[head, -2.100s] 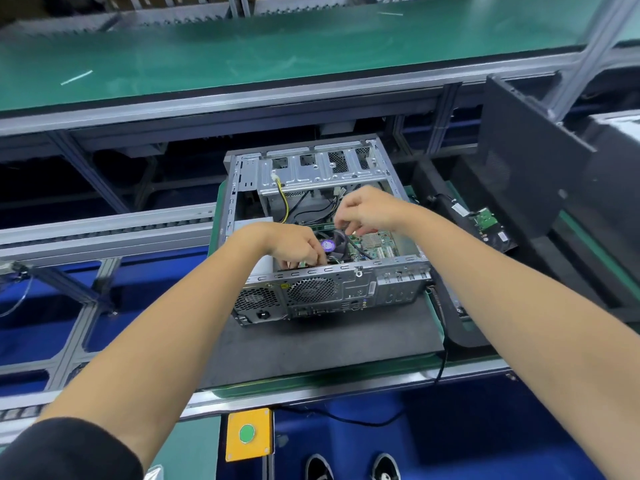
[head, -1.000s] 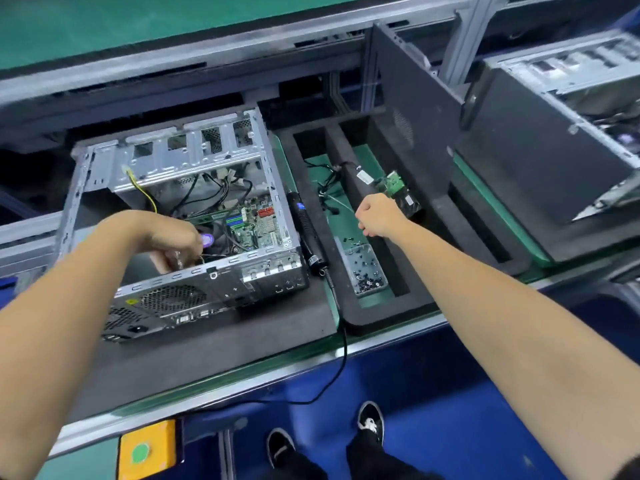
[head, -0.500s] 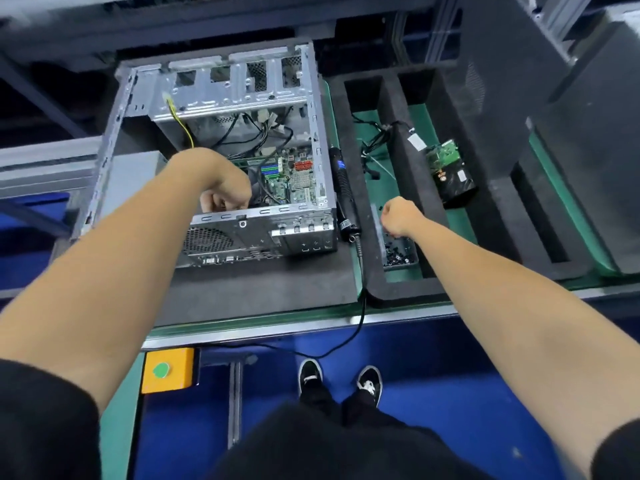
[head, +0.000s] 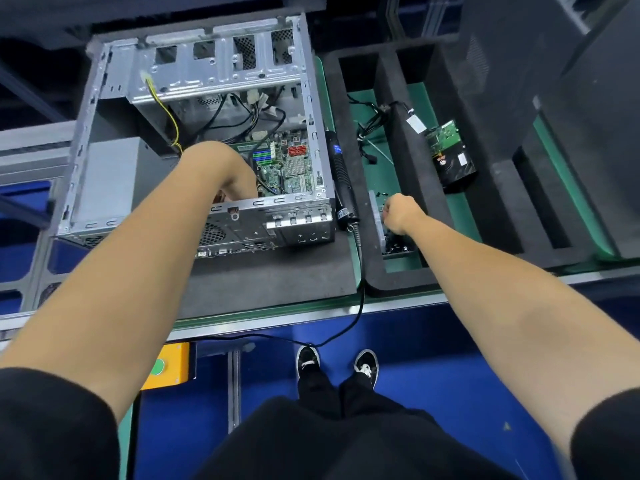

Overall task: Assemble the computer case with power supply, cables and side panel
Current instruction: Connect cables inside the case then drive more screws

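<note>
Computer case (head: 194, 133) is lying open-side up on a dark foam mat on the bench (head: 277, 318), side panel not yet fitted. Left hand (head: 239, 183) is reaching down inside it near the rear wall; fingers are hidden, so its grip cannot be told. Right hand (head: 398, 213) is curling over the small screw tray (head: 394, 244) in the foam organiser beside the case; whether it is pinching a screw is not visible.

Risks, as judged: a screw could be slipping from the fingers and falling onto the motherboard (head: 287, 164); the left forearm could be snagging the loose black cables (head: 242, 112) or the yellow wire (head: 169, 116). The electric screwdriver (head: 341, 178) is lying just beside the case wall, its cord trailing over the bench edge.
</note>
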